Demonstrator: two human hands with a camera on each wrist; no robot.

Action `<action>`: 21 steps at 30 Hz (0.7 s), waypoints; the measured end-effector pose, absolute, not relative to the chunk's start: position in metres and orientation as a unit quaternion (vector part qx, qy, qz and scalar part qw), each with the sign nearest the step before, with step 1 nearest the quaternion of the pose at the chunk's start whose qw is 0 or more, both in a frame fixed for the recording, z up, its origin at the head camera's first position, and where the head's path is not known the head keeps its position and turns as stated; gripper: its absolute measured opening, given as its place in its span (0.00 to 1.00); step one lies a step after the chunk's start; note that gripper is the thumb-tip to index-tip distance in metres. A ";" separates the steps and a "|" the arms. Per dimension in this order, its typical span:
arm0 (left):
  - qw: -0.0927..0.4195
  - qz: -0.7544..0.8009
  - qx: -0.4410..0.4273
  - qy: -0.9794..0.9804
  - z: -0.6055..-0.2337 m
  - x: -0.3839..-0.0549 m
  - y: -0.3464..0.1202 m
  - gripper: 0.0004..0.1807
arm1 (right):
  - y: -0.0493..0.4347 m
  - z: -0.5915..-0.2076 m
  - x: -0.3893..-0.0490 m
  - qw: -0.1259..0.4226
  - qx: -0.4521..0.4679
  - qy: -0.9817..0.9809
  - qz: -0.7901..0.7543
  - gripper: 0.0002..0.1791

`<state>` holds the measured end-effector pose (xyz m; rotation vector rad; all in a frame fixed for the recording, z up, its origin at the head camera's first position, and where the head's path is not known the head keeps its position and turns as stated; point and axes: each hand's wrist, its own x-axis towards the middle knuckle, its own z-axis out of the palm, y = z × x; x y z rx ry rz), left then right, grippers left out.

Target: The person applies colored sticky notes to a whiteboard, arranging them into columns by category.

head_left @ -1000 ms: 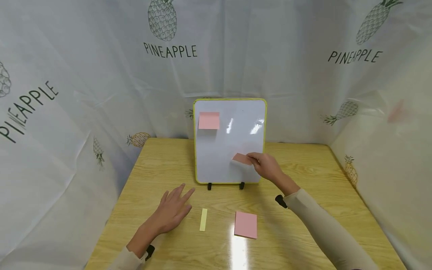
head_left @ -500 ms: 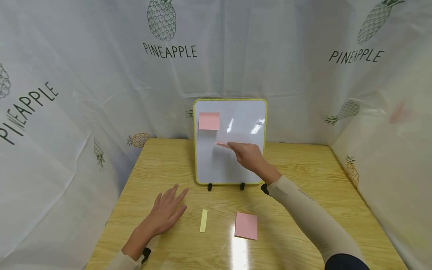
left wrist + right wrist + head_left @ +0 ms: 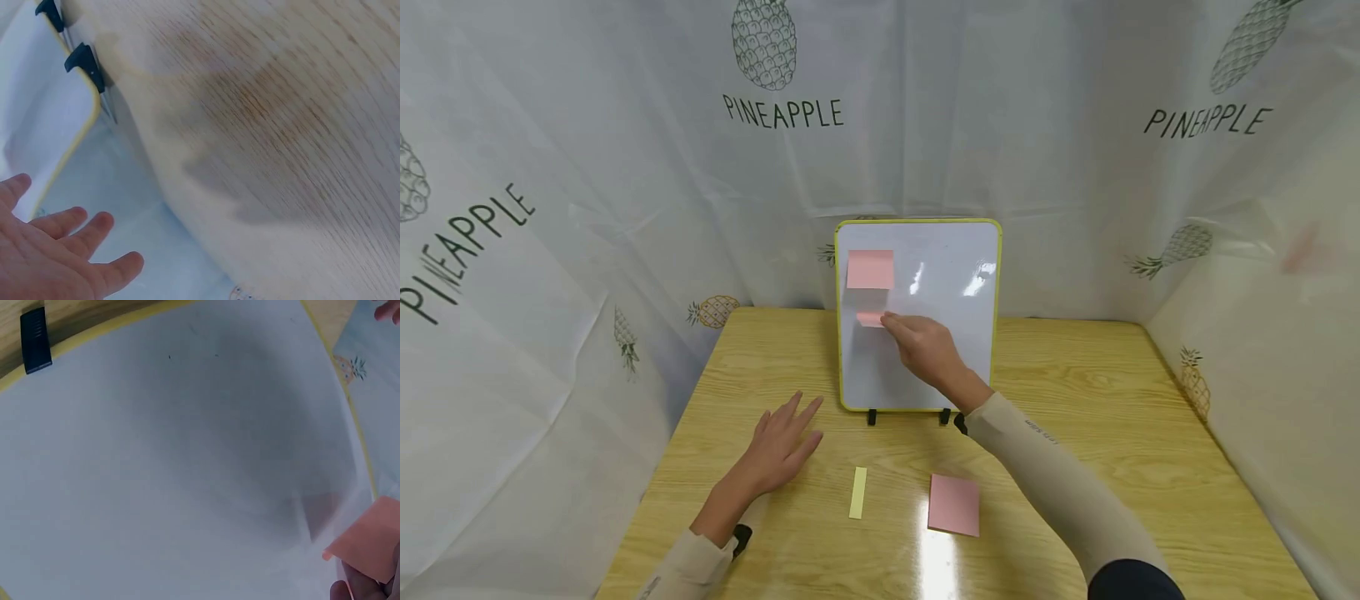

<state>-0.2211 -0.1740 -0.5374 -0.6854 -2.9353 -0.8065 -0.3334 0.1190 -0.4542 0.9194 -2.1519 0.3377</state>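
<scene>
Patterned sheeting [image 3: 1030, 167] backs the whiteboard [image 3: 947, 292]; against its left half the right hand [image 3: 927, 348] pinches a pink note's [image 3: 868, 319] right end; front-left, the left hand [image 3: 777, 452] is spread.

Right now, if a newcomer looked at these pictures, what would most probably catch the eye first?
Probably the yellow-edged whiteboard, standing on the wooden table, in front of which the right hand pinches a lower pink note, under an upper pink note. Next, perhaps, the pale curtain behind it, printed with large pineapples and the word PINEAPPLE. Nearer the camera, a pink pad lies to the right of a thin yellow strip.
</scene>
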 end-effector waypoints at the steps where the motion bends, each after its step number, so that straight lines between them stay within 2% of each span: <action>1: 0.009 -0.257 -0.219 -0.941 -0.537 -0.222 -0.174 0.31 | 0.118 -0.456 -0.334 0.382 0.359 -0.841 0.130 0.13; 8: -0.010 -0.254 -0.220 -0.942 -0.537 -0.230 -0.173 0.31 | 0.109 -0.471 -0.335 0.399 0.372 -0.830 0.112 0.14; 21: 0.004 -0.273 -0.215 -0.938 -0.529 -0.263 -0.168 0.31 | 0.102 -0.493 -0.333 0.359 0.363 -0.855 0.091 0.13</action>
